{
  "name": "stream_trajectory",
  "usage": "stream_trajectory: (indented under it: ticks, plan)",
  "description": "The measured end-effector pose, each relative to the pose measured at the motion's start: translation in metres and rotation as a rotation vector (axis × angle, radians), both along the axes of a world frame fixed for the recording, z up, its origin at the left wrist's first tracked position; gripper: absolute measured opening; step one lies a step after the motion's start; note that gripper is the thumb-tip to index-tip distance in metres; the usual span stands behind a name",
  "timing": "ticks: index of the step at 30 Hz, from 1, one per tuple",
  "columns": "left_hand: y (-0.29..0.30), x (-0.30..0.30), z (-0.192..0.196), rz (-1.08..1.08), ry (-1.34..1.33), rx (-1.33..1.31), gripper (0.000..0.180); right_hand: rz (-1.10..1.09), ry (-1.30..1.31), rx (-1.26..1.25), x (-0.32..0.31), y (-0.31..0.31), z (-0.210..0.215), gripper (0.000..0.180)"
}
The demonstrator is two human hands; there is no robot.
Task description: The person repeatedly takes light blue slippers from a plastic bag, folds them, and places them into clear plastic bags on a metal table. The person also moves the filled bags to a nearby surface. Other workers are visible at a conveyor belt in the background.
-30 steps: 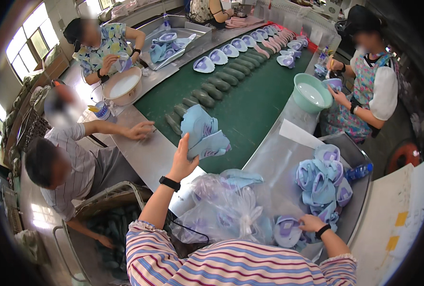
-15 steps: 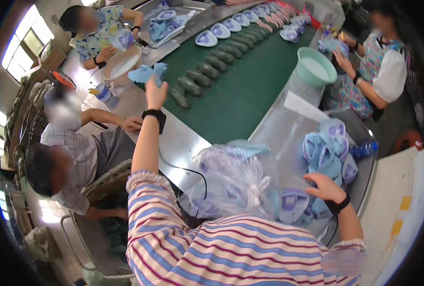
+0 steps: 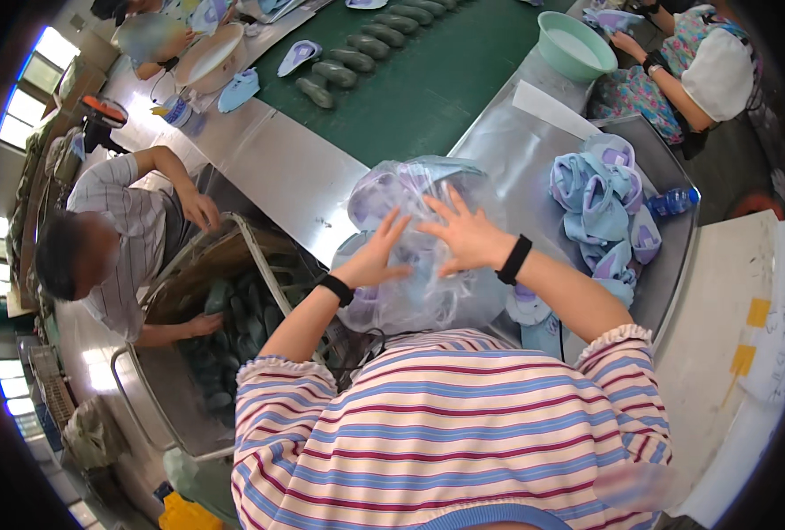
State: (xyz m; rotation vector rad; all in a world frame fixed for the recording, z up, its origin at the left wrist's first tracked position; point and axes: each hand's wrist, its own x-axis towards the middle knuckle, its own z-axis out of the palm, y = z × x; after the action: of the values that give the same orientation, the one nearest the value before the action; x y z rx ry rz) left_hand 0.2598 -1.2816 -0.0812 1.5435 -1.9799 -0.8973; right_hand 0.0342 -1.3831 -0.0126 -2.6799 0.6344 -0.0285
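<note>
A clear plastic bag (image 3: 432, 305) full of light-blue and lilac shoe uppers lies right in front of me on the metal table. My left hand (image 3: 377, 256) is on its left side, fingers spread and holding nothing. Over its upper middle, my right hand (image 3: 467, 233) has its fingers apart too, and nothing shows in its grip. To the right is a loose heap of blue and lilac shoe uppers (image 3: 596, 199), a few of them beside the bag. Far left, a blue shoe upper (image 3: 238, 90) rests on the metal ledge next to the green conveyor belt (image 3: 410, 106).
Dark green shoe lasts (image 3: 357, 59) line the belt, near a white-and-lilac upper (image 3: 299, 57). A green basin (image 3: 576, 49) stands far right, a blue bottle (image 3: 672, 202) at the right edge. At left, a person's hand (image 3: 205, 325) reaches into a cart (image 3: 167, 406) of lasts.
My left hand has let go of the blue upper at the far left and come back to the bag. My right hand has moved left from the heap onto the bag.
</note>
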Motion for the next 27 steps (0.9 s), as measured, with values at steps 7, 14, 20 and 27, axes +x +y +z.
stream_trajectory:
  ticks: [7,14,20,27]
  plan:
    - [0.039,0.035,-0.002,0.235,-0.200,0.068,0.073,-0.335,-0.291,0.160,-0.119,-0.065,-0.055,0.023]
    - [0.043,-0.022,-0.054,0.116,0.339,0.207,0.060,-0.831,-0.060,-0.158,-0.196,-0.124,-0.058,0.030]
    - [-0.011,-0.054,-0.015,0.596,0.774,0.401,0.081,-0.021,-0.208,-0.147,-0.063,0.032,0.028,0.048]
    - [-0.050,-0.024,-0.044,0.377,0.592,0.382,0.022,-0.136,-0.413,-0.211,-0.101,-0.005,-0.055,0.014]
